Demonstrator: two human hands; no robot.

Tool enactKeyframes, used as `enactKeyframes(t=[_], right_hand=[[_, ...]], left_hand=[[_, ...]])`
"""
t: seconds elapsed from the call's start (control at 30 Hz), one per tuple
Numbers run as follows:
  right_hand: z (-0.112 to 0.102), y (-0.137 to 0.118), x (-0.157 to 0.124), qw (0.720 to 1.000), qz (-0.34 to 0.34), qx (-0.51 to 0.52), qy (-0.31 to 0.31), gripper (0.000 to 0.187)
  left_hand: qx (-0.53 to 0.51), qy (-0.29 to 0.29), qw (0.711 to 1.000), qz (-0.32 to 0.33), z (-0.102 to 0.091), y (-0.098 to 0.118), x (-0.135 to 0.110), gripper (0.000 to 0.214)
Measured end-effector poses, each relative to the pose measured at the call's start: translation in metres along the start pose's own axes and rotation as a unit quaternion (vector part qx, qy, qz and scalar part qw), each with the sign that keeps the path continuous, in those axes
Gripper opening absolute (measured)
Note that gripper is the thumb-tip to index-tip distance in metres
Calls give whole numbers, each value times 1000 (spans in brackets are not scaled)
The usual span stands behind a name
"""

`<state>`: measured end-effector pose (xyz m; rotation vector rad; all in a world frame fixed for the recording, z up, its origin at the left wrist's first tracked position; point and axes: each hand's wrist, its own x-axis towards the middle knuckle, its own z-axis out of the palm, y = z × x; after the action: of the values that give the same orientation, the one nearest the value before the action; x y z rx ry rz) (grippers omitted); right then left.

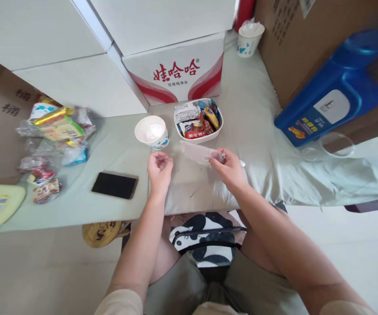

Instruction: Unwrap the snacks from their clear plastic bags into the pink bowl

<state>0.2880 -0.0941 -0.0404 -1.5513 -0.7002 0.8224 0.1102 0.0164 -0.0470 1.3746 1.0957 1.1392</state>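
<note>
My right hand (228, 169) pinches a clear plastic wrapper (198, 153) at one end. The wrapper stretches to the left, over the table just in front of a white food tray (203, 139). Several packaged snacks (197, 120) fill the tray. My left hand (160, 173) is loosely closed, fingers curled toward the thumb, and nothing shows in it. It is just in front of a white paper bowl (142, 133) with a blue pattern, which has something whitish and translucent inside.
A black phone (114, 185) lies at left, near a heap of snack packets (59, 131). A blue bottle (326, 96) and a clear plastic cup (337, 146) are at right. A paper cup (248, 43) and a printed carton (175, 74) stand behind.
</note>
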Motion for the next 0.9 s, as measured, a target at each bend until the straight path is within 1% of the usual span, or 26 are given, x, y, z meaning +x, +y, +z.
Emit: enactKeyframes(t=[0.03, 0.07, 0.1, 0.13, 0.17, 0.2, 0.23, 0.27, 0.3, 0.33, 0.37, 0.4, 0.47, 0.5, 0.53, 0.57, 0.6, 0.63, 0.67, 0.73, 0.77, 0.8, 0.83, 0.9], right_hand=[[1, -1, -2, 999, -31, -27, 3, 16], [3, -3, -4, 997, -66, -44, -8, 13], [6, -4, -7, 993, -98, -50, -31, 11], [9, -5, -10, 989, -120, -48, -67, 10], [12, -6, -13, 985, -127, -39, -111, 10], [15, -7, -15, 981, -120, -23, -154, 10], [19, -6, -16, 976, -107, -4, -190, 12], [21, -6, -17, 971, -95, 12, -218, 15], [24, -5, -16, 968, -84, 25, -236, 18], [25, -3, -15, 967, -74, 36, -240, 21], [27, -2, -14, 970, -61, 43, -233, 22], [27, -1, -13, 974, -42, 46, -218, 23], [27, 1, -10, 982, 5, 51, -179, 23], [27, 2, -9, 985, 26, 49, -166, 22], [26, 2, -9, 985, 39, 44, -161, 21], [26, 1, -8, 985, 44, 36, -165, 19], [25, 0, -9, 983, 41, 28, -175, 18], [25, -1, -9, 982, 34, 21, -186, 16], [25, -3, -10, 980, 26, 14, -199, 16], [25, -7, -10, 976, 15, 4, -217, 16], [25, -8, -10, 975, 13, -2, -224, 17], [25, -10, -9, 973, 11, -9, -229, 17], [26, -11, -8, 972, 8, -19, -233, 18], [25, -13, -6, 971, -2, -39, -236, 17]], left_hand=[[12, -9, 1000, 12, 1, 0, -4, 26], [15, -45, 999, 10, 2, 0, -10, 27], [5, -97, 995, -2, 3, 1, -16, 34], [-14, -153, 988, -19, 5, 2, -21, 45], [-35, -206, 977, -40, 7, 2, -26, 57], [-52, -246, 966, -60, 8, 3, -30, 65], [-59, -271, 958, -78, 10, 3, -33, 67], [-55, -280, 954, -91, 10, 3, -34, 66], [-43, -276, 955, -99, 10, 2, -34, 61], [-25, -259, 960, -100, 8, 1, -33, 56], [-8, -229, 969, -94, 4, -1, -31, 52], [6, -185, 979, -80, -2, -2, -27, 47], [37, -61, 997, -32, -16, -2, -18, 37], [58, 16, 998, 1, -25, 1, -11, 32], [83, 90, 992, 33, -33, 5, -3, 28], [109, 150, 981, 61, -41, 12, 6, 24], [130, 186, 970, 85, -47, 20, 17, 22], [146, 189, 965, 103, -50, 30, 29, 22], [168, 170, 964, 114, -51, 41, 43, 25], [225, 127, 958, 121, -47, 63, 71, 24], [273, 113, 947, 128, -42, 73, 85, 23], [332, 99, 927, 141, -36, 82, 98, 25], [397, 74, 902, 155, -30, 89, 109, 27], [524, 6, 834, 171, -15, 98, 126, 28]])
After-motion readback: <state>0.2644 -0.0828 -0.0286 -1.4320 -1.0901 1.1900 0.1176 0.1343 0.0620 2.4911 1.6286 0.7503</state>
